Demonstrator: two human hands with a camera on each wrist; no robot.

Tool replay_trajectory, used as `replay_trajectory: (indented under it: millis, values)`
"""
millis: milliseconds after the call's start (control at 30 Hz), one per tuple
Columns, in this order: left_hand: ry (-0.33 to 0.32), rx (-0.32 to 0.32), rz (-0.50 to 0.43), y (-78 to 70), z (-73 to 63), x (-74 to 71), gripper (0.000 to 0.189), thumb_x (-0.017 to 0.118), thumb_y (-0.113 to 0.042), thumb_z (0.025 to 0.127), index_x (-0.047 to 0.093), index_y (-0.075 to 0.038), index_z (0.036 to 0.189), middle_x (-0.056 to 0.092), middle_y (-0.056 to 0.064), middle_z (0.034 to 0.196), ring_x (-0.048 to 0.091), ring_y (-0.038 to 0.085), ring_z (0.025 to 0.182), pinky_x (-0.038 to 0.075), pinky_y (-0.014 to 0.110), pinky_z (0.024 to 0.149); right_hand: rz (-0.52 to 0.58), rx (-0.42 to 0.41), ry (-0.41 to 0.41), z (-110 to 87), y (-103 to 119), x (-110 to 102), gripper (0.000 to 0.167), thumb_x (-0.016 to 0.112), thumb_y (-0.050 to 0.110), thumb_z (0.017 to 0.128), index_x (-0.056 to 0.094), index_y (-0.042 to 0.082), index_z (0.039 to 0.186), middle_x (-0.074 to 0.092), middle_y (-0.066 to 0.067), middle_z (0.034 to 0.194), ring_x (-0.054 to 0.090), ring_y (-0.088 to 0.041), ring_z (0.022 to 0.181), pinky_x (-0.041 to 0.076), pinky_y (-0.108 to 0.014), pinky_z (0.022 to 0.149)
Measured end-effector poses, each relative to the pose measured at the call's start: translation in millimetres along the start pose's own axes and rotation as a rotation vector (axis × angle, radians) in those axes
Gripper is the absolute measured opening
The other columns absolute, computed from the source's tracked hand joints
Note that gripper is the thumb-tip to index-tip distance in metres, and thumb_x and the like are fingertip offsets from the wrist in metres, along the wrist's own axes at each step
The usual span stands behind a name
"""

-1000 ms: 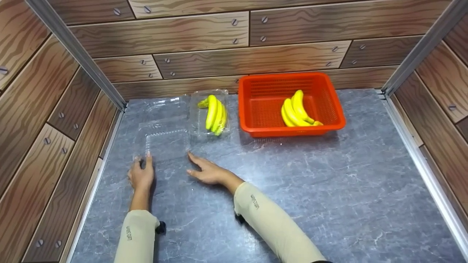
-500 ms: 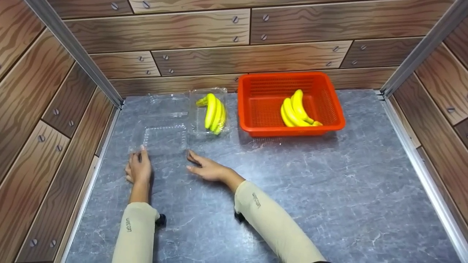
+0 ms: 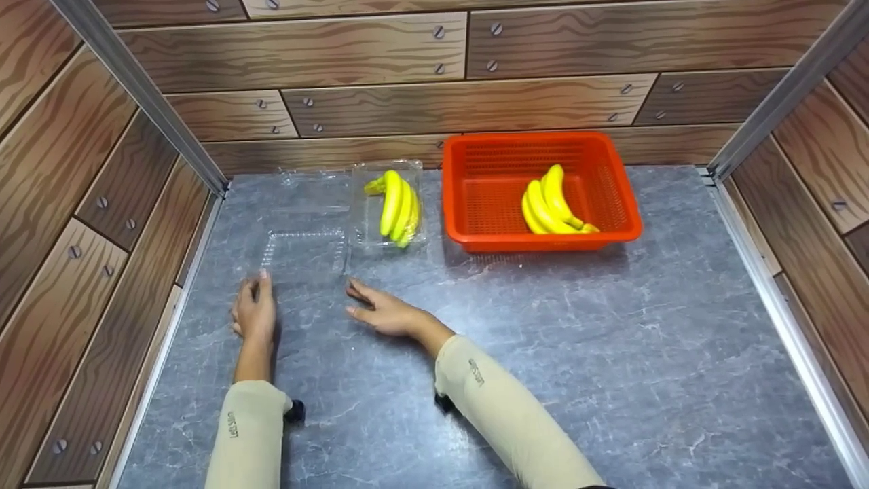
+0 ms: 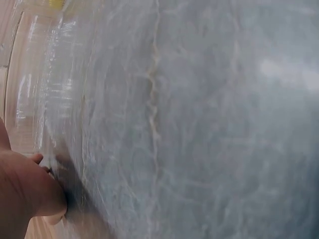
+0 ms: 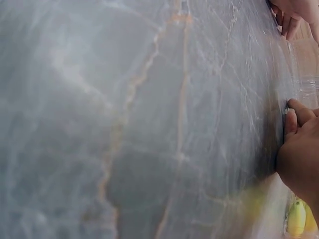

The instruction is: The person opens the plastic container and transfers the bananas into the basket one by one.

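Note:
A clear plastic clamshell box [image 3: 305, 234] lies unfolded on the grey marbled table, its lid side toward the back wall. My left hand [image 3: 253, 309] holds the near left corner, thumb over the edge and the other fingers curled outside it. My right hand [image 3: 387, 312] is at the near right corner, index fingertip right at the edge and thumb spread apart from it. In the right wrist view, the right fingers [image 5: 301, 117] overlap the clear plastic edge. Just right of this box stands another clear plastic box [image 3: 366, 234] with a bunch of bananas [image 3: 397, 207] in it.
A red plastic basket [image 3: 468, 241] stands at the back right, with another bunch of bananas [image 3: 551, 207] inside. Wood-print walls [image 3: 373, 112] close off the back and both sides. Metal rails [image 3: 781, 292] run along the table's sides.
My left hand has shifted slightly forward and left with the near edge of the clamshell box. The right hand stays nearly in place. The basket and bananas have not moved.

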State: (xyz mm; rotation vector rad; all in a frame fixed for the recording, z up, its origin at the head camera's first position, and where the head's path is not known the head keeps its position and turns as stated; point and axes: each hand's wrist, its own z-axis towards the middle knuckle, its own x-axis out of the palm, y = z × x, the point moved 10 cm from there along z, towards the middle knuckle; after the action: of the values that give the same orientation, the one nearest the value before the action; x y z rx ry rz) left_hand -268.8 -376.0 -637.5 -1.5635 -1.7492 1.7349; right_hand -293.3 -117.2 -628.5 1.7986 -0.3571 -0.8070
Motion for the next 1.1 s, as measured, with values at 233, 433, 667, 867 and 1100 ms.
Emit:
replay_trajectory:
  millis: [233, 433, 667, 867, 1100]
  values:
    - [0.028, -0.009, -0.043, -0.8, -3.1, -2.5, 0.093, 0.045, -0.076, 0.1, 0.022, -0.023, 0.172, 0.014, 0.013, 0.182, 0.005, 0.049, 0.166, 0.003, 0.068, 0.134, -0.056, -0.009, -0.006, 0.4, 1, -2, 0.077, 0.05, 0.042, 0.112, 0.014, 0.012, 0.173, 0.034, 0.0, 0.176, 0.025, -0.024, 0.167, 0.018, -0.039, 0.139]
    - [0.042, 0.021, -0.123, -3.2, -2.6, -6.2, 0.095, 0.052, -0.075, 0.099, 0.026, -0.018, 0.171, 0.021, 0.011, 0.181, 0.013, 0.041, 0.168, 0.007, 0.062, 0.137, -0.035, -0.009, -0.021, 2.5, 3, -5, 0.076, 0.052, 0.042, 0.112, 0.018, 0.011, 0.172, 0.037, -0.002, 0.175, 0.024, -0.025, 0.167, 0.018, -0.041, 0.139]
    - [0.083, 0.071, -0.121, -0.3, -5.0, 0.8, 0.091, 0.054, -0.072, 0.1, 0.037, -0.01, 0.165, 0.035, 0.014, 0.175, 0.028, 0.035, 0.165, 0.018, 0.054, 0.137, 0.037, 0.03, -0.094, -1.5, -5, -5, 0.07, 0.053, 0.036, 0.112, 0.023, 0.012, 0.171, 0.044, -0.003, 0.171, 0.038, -0.029, 0.162, 0.031, -0.042, 0.135]
    - [0.067, 0.15, 0.074, -4.2, -16.5, 11.8, 0.073, 0.056, -0.062, 0.104, 0.05, -0.011, 0.155, 0.041, 0.016, 0.169, 0.029, 0.039, 0.161, 0.011, 0.063, 0.132, 0.203, 0.117, -0.24, -11.8, -5, -10, 0.067, 0.056, 0.031, 0.111, 0.031, 0.003, 0.167, 0.052, -0.017, 0.164, 0.047, -0.037, 0.155, 0.038, -0.047, 0.13]
    - [0.147, 0.236, 0.079, -29.2, -42.5, 45.2, 0.059, 0.061, -0.034, 0.107, 0.049, -0.002, 0.154, 0.048, 0.025, 0.162, 0.042, 0.043, 0.154, 0.026, 0.056, 0.133, 0.321, 0.244, -0.573, -36.3, -5, -34, 0.069, 0.063, 0.03, 0.106, 0.038, -0.005, 0.16, 0.067, -0.025, 0.145, 0.059, -0.04, 0.143, 0.044, -0.05, 0.126]
